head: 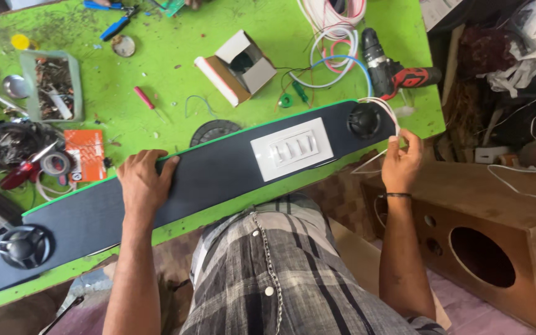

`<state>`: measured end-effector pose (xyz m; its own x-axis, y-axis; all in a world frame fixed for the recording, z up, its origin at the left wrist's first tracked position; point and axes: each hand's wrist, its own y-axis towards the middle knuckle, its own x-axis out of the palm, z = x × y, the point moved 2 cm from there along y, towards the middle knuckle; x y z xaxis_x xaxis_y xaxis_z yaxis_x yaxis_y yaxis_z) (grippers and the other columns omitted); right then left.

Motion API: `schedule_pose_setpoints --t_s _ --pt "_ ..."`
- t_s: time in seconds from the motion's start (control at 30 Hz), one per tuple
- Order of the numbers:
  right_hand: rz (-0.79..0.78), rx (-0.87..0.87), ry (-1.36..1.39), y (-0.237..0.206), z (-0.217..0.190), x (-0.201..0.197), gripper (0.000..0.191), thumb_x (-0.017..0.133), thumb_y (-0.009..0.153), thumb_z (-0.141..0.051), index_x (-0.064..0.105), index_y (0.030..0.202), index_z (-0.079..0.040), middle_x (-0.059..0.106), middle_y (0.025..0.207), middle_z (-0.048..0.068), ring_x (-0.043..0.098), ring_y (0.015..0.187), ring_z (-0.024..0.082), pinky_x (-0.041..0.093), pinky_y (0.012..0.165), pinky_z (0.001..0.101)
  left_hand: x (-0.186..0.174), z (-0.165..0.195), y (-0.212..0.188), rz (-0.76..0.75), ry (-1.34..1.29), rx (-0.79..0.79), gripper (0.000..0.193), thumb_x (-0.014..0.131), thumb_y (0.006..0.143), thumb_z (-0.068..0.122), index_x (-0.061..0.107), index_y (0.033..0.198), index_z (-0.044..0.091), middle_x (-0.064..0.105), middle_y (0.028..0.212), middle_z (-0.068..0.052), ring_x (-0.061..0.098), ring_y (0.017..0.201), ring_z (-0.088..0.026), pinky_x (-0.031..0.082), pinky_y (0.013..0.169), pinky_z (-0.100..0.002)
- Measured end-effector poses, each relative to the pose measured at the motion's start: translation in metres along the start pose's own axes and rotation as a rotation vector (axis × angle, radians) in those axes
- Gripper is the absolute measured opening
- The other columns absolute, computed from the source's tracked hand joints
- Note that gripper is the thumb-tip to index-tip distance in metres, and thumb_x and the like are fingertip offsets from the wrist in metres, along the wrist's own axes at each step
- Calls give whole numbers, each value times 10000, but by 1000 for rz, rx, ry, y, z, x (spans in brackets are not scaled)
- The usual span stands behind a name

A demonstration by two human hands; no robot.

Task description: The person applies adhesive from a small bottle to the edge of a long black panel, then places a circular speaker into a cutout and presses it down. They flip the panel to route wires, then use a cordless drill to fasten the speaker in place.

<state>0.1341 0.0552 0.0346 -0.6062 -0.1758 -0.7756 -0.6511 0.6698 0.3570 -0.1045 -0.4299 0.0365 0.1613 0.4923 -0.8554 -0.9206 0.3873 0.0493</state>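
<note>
while the long dark panel (206,177) lies slantwise along the near edge of the green table (175,74), the person's left hand (146,181) presses flat on its upper edge near the middle, fingers spread and curled over the rim, palm down, gripping nothing else. right hand (401,162) is at the panel's right end, just past the round black speaker (364,121), with thumb and fingers pinched closed on thin white wires (384,108) that loop up round that speaker.

white switch plate (291,149) sits on the panel between hand and right speaker. second round speaker (25,245) at the far left end, which overhangs the table corner.

about the table: open cardboard box (238,67), coils of white and blue cable (336,56), red-and-black drill (395,73) just beyond the panel's right end, tray of screws (52,87), roll of tape (55,164), blue pliers (118,25). wooden speaker box (491,248) on the floor at right.

risks, as judged: much of the panel hangs over the table edge toward the person; if the left hand lifts, it may tip or slide off. pulling hard on the thin wires could strain or tear their joint at the speaker; whether that joint is soldered cannot be seen. loose wire could also snag on the drill close by.
</note>
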Motion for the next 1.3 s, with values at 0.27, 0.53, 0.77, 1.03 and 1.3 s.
schedule_pose_setpoints --t_s 0.27,0.53,0.77,1.03,1.3 --pt "-358 9 106 57 108 -6 245 675 1058 -231 641 1145 -5 719 999 196 706 892 340 543 804 381 34 116 6 113 8 -93 243 764 943 298 741 1071 93 721 1143 -79 596 1168 -327 387 1025 -501" --pt "-813 168 350 186 105 -65 202 659 985 -141 625 1136 -11 640 787 14 560 654 77 458 587 259 100 239 21 171 -69 -97 227 769 927 247 721 1084 90 707 1163 -73 602 1170 -307 389 1035 -478" --pt "-1267 -271 -93 399 108 -33 363 714 923 -310 757 1228 -118 759 876 87 634 727 173 495 636 344 125 306 13 159 -104 -130 205 751 916 220 720 1068 87 703 1170 -73 586 1201 -309 383 1040 -486" --pt "-845 -777 -478 426 136 113 227 721 879 -237 805 1072 -154 740 1031 144 629 1066 383 378 854 606 128 311 -14 154 -38 -243 229 741 925 254 729 1090 95 701 1197 -84 572 1227 -320 380 1040 -489" --pt "-455 -666 -36 327 92 169 271 755 956 -326 702 904 -65 684 900 157 655 860 387 485 787 521 138 326 -15 91 -31 -332 263 741 898 251 734 1105 88 692 1223 -86 556 1244 -326 391 1027 -491"
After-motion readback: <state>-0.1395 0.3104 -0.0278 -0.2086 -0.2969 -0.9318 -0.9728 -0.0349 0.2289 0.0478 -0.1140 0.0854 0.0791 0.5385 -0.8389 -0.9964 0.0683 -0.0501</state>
